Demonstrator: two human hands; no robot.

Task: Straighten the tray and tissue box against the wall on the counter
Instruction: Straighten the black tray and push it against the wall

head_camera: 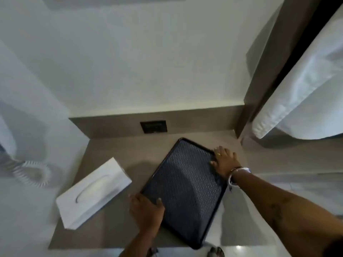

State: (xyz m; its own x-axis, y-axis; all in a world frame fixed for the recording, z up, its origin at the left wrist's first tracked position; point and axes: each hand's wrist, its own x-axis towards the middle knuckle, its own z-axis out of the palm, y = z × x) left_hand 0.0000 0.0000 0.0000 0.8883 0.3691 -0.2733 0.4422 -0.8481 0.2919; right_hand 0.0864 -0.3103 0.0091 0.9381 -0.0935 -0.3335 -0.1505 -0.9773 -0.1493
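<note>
Grey counter (pixel 115 151) w/ skewed tray (pixel 183 188) & tissue box (pixel 92 193), white wall (pixel 139 71) behind

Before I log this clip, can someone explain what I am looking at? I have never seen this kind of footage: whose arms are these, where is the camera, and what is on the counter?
No machine here: a person works bare-handed, and the single wide-angle camera sits on their head, looking down. The left hand grips the near-left edge of a dark textured tray; the right hand presses on its far-right edge. The tray lies skewed on the brown counter, not square to the wall. A white tissue box lies beside it, also angled and untouched. A dark outlet plate sits in the backsplash.
</note>
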